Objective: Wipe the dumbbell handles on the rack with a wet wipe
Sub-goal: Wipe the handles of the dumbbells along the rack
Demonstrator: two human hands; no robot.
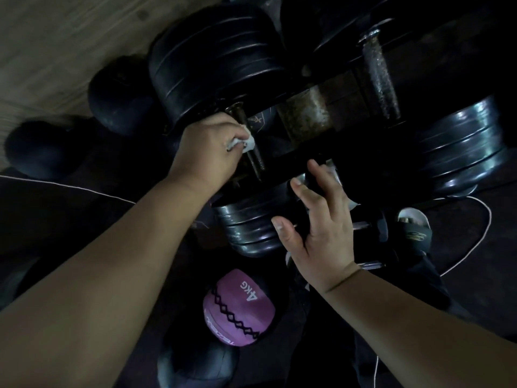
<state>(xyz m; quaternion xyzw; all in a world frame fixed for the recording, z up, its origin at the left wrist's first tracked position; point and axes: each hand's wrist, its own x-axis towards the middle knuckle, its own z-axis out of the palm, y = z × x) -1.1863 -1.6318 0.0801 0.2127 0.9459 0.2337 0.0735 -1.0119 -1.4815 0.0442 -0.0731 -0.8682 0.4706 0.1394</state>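
Observation:
My left hand [208,147] grips a crumpled white wet wipe [247,142] and holds it against the dark handle [256,161] of a big black dumbbell [215,60] on the rack. My right hand [319,222] lies with straight spread fingers on that dumbbell's near black plates [246,222]; something white, maybe a second wipe [335,172], shows at its fingertips. A second dumbbell with a knurled metal handle [380,74] and shiny black plates [461,147] sits to the right.
A rusty rack bar [305,113] runs between the dumbbells. Below lie a purple 4 kg medicine ball [237,309] and several dark balls [120,96]. A thin white cord [481,217] loops at right beside a sandalled foot [414,228]. Wooden floor [56,37] shows upper left.

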